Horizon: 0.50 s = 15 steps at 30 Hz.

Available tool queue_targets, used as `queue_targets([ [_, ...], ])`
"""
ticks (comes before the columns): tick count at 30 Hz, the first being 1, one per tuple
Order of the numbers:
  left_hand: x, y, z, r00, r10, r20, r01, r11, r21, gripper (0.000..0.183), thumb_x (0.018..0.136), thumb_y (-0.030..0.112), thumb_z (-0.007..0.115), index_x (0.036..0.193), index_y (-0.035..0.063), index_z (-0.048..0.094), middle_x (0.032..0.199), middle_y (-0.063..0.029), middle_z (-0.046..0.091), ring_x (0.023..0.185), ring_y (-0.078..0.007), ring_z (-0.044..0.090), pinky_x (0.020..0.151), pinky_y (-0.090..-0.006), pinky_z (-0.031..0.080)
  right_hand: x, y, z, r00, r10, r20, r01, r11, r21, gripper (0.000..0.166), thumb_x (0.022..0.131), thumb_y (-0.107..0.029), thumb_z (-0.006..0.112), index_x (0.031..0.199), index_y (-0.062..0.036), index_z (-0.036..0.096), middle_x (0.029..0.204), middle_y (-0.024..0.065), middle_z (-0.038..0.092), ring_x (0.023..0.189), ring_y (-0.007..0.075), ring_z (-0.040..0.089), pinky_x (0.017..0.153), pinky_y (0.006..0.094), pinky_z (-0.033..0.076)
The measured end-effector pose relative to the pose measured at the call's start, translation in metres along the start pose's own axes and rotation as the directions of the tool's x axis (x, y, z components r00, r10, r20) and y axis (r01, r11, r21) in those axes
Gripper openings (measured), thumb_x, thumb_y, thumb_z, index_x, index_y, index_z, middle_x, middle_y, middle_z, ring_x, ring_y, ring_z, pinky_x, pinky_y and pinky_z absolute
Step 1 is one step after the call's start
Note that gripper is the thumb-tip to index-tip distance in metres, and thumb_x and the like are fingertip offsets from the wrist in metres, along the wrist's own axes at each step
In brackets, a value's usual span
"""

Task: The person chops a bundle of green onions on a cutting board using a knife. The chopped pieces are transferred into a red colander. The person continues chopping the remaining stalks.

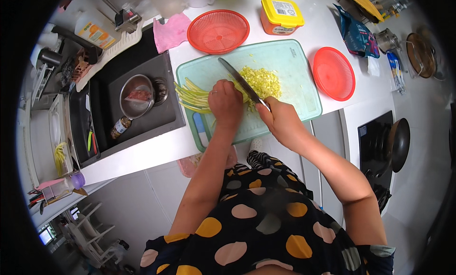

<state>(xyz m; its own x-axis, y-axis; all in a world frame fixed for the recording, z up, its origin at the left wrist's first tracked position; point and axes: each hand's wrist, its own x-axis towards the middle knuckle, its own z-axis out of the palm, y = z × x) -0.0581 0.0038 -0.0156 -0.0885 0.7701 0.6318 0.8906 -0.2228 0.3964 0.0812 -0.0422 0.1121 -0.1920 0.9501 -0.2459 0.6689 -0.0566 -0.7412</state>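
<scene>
My left hand [225, 100] presses with curled fingers on a bundle of pale green stalks [194, 95], whose long ends stick out to the left on the light green cutting board [288, 61]. A ring shows on one finger. My right hand [281, 120] grips the handle of a kitchen knife [240, 79]; its blade points up and to the left, just right of my left hand. Finely chopped yellow-green pieces [263, 83] lie heaped beside and behind the blade. The lower edge of the blade is partly lost among the pieces.
A red plastic basket [218, 31], a pink cloth [171, 32] and a yellow-lidded tub [282, 16] stand beyond the board. Another red basket [333, 74] touches its right side. To the left, the dark sink [153, 123] holds a metal bowl [124, 100]. A wok [399, 145] sits right on the cooktop.
</scene>
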Motion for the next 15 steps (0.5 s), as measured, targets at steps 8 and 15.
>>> queue_targets([
  [8,0.001,0.000,-0.002,0.998,0.018,0.053,-0.021,0.998,0.061,0.018,0.067,0.005,0.063,0.079,0.0091,0.050,0.079,-0.0072,0.052,0.073,-0.0266,0.055,0.064,-0.0388,0.042,-0.026,-0.008,-0.010,0.995,0.080,0.064,-0.078,0.996,-0.045,0.038,0.099,-0.029,0.049,0.093,0.0085,0.053,0.067,0.0232,0.058,0.061,0.0353,0.058,0.061,0.0412,0.046],
  [15,0.001,-0.005,0.003,0.997,0.053,0.051,-0.056,0.997,0.057,0.018,0.068,0.009,0.064,0.079,0.0091,0.050,0.078,-0.0069,0.051,0.074,-0.0266,0.055,0.064,-0.0397,0.042,-0.002,-0.022,-0.027,0.921,0.266,0.284,-0.294,0.954,0.061,0.040,0.101,-0.034,0.041,0.086,0.0032,0.047,0.055,0.0056,0.047,0.038,0.0147,0.048,0.035,0.0297,0.040],
])
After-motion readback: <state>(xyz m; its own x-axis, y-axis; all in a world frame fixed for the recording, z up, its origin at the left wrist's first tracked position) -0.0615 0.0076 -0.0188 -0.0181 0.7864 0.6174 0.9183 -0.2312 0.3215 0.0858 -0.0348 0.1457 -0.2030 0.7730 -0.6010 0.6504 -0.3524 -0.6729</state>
